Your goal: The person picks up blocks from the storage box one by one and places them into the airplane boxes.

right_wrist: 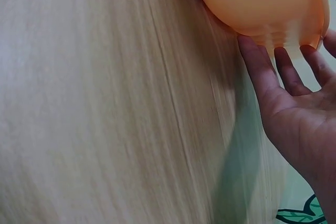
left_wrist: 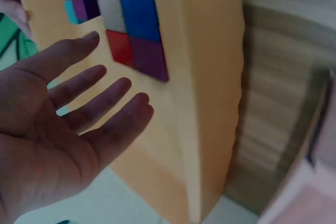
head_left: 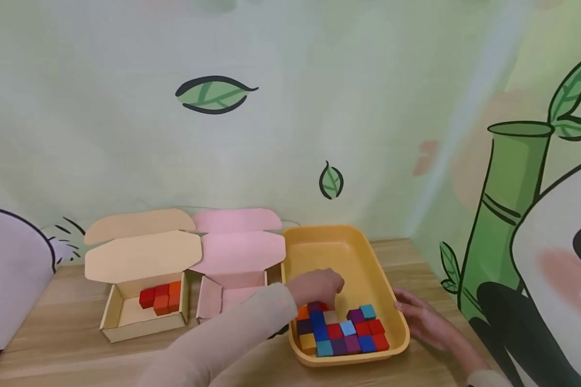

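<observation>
My left hand is over the yellow tray, just beyond a cluster of coloured cubes. In the left wrist view, the left hand has loosely extended fingers and nothing in its grasp. A pale wooden cube lies among red, blue and purple cubes near its thumb. At the tray's right side my right hand holds the rim. In the right wrist view, fingertips touch the tray's outer wall, and the thumb is at the rim, partly cut off by the frame.
Left of the tray stands an open pink box, its inside partly hidden by my left sleeve. Farther left, an open light-wood box holds several red and orange cubes. A wall with printed leaves and pandas rises behind the wooden table.
</observation>
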A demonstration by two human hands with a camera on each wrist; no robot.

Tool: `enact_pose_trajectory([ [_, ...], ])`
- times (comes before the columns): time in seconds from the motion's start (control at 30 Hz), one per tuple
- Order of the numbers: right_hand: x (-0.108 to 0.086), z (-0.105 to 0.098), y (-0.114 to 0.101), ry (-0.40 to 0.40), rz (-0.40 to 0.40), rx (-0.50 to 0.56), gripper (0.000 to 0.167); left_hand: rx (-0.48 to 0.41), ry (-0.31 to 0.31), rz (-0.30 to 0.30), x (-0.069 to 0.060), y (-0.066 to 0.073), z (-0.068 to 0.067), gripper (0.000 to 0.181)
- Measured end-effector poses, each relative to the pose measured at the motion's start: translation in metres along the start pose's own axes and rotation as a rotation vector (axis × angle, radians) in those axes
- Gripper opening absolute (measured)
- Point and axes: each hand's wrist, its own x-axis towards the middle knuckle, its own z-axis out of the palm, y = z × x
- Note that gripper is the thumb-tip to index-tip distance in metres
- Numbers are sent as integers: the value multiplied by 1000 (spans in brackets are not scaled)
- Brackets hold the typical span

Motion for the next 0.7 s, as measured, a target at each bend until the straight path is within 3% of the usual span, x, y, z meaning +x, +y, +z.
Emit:
enact_pose_trajectory([
  [0.1, -2, 2, 4, 12, 14, 4, 69, -18, -10, -53, 7, 0, 5, 24],
  [0.33, 1, 1, 3, 9, 8, 14, 71, -77, -134, -134, 19, -3, 0, 24],
  [0.53, 2, 0, 0, 16, 6, 10, 70, -96, -77, -127, 22, -3, 0, 37],
  [0.7, 1, -1, 1, 36, 15, 16, 71, -97, -59, -145, 26, 0, 4, 35],
])
